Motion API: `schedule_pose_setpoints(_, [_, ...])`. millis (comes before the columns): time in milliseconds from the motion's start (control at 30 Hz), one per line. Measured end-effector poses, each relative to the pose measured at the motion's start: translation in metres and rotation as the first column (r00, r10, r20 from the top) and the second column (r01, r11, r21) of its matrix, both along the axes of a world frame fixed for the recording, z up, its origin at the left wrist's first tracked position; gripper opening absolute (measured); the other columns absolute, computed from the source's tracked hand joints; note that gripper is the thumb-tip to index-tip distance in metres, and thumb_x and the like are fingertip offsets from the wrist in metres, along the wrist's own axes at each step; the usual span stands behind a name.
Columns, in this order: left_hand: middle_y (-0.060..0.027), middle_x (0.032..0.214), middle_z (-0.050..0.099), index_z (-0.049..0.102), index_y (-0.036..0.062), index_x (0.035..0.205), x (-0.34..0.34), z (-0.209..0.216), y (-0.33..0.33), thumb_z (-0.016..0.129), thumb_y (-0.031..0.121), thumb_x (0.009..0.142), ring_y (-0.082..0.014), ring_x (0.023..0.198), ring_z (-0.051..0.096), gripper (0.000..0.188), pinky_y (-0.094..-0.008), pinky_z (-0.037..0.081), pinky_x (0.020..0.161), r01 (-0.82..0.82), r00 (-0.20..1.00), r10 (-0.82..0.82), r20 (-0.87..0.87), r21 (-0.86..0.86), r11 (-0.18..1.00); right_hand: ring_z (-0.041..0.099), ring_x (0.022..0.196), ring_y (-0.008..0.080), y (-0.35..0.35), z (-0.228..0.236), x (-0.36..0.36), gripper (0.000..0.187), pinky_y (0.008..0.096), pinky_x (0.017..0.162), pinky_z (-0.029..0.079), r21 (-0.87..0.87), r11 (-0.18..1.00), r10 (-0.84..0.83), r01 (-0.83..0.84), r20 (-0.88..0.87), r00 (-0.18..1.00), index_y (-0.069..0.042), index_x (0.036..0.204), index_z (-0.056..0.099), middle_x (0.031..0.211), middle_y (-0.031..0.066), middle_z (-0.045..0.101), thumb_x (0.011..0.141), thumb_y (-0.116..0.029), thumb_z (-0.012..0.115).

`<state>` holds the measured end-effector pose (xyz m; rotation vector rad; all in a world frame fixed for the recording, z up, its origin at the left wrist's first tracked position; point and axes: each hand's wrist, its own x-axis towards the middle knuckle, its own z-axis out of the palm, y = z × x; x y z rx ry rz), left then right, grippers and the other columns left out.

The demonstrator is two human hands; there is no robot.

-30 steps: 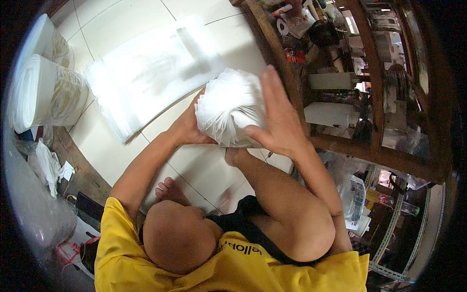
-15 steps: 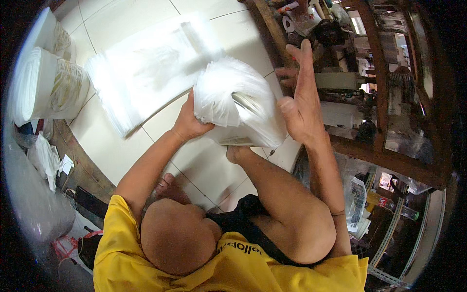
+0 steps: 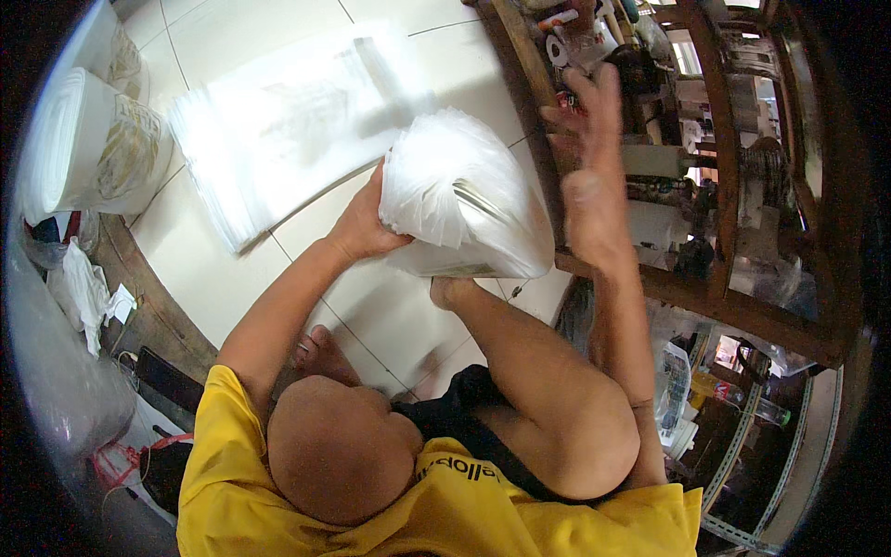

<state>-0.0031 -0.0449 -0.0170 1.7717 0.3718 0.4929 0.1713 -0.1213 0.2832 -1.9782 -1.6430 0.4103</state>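
A thick bundle of thin white plastic bags [image 3: 445,167], bent over into a rounded fold, stands in front of me. My left hand [image 3: 369,218] grips its left side, with the fingers partly hidden behind it. To the right of the bundle and apart from it, my right hand [image 3: 596,176] is raised with fingers spread and nothing in it; motion smears it somewhat. Beyond the bundle, a flat stack of white plastic bags [image 3: 288,135] lies on the tiled floor.
Folded white bundles with gold print [image 3: 111,148] stand at the far left. A wooden rack [image 3: 687,278] with rollers and assorted items runs along the right, near my right arm. Metal shelving [image 3: 789,473] holds bottles at lower right. A clear plastic sack [image 3: 65,371] bulges at left.
My right hand has swung to the right, away from the bundle, and its fingers have spread. The bundle has shifted slightly to the right in my left hand's grip.
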Motion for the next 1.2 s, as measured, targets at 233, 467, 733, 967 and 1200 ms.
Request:
schedule_pose_setpoints(233, [-0.0193,0.158,0.04,0.012,0.0078,0.163,-0.003,-0.011,-0.002,0.097,0.032,0.059,-0.0353,0.146,0.042,0.136,-0.0424,0.034,0.121,0.012,1.0,-0.014,0.012,0.125,0.992,0.036,0.149,0.0395,-0.032,-0.019,-0.004,0.11,0.0426,0.122,0.03,-0.155,0.974,-0.17,0.164,-0.024,0.985,0.005,0.162,0.008,0.164,0.029,0.025,0.081,-0.032,0.072])
schedule_pose_setpoints(467, [-0.0195,0.163,0.03,0.01,0.0099,0.163,0.003,0.008,0.001,0.101,0.035,0.055,-0.0376,0.15,0.032,0.144,-0.0455,0.029,0.123,0.091,0.989,-0.109,0.104,0.162,0.983,0.036,0.148,0.0411,-0.052,-0.048,-0.01,0.111,0.0492,0.119,0.033,-0.343,0.933,0.013,0.104,0.321,0.947,0.004,0.162,0.002,0.163,0.0291,0.028,0.083,-0.038,0.067])
schedule_pose_setpoints(733, [-0.0198,0.162,0.033,0.009,0.0101,0.164,0.007,0.019,0.007,0.098,0.029,0.06,-0.04,0.148,0.035,0.139,-0.0467,0.032,0.122,0.085,0.984,-0.117,0.135,0.222,0.971,0.047,0.139,0.0422,-0.063,-0.051,-0.004,0.115,0.049,0.114,0.037,-0.371,0.916,-0.077,0.151,0.206,0.975,-0.004,0.165,0.0,0.157,0.0277,0.04,0.086,-0.052,0.069])
schedule_pose_setpoints(967, [-0.0181,0.159,0.042,0.009,0.0076,0.164,0.002,0.01,0.0,0.093,0.023,0.065,-0.0348,0.145,0.043,0.13,-0.0413,0.035,0.12,0.08,0.989,-0.089,0.115,0.079,0.994,0.041,0.145,0.0357,-0.139,-0.049,0.028,0.132,0.0478,0.121,0.028,-0.246,0.963,-0.247,0.112,-0.631,0.735,-0.005,0.164,-0.006,0.158,0.0254,0.037,0.078,-0.046,0.086])
schedule_pose_setpoints(1200, [-0.0201,0.153,0.048,0.025,0.0063,0.159,-0.004,0.013,0.0,0.089,0.021,0.066,-0.0354,0.14,0.049,0.114,-0.0419,0.041,0.116,0.004,1.0,-0.005,-0.018,-0.066,0.998,0.05,0.136,0.0276,-0.131,-0.139,-0.033,0.083,0.0412,0.115,0.037,-0.307,0.935,-0.314,0.176,-0.488,0.814,0.0,0.153,0.037,0.15,0.018,0.049,0.085,-0.017,0.083])
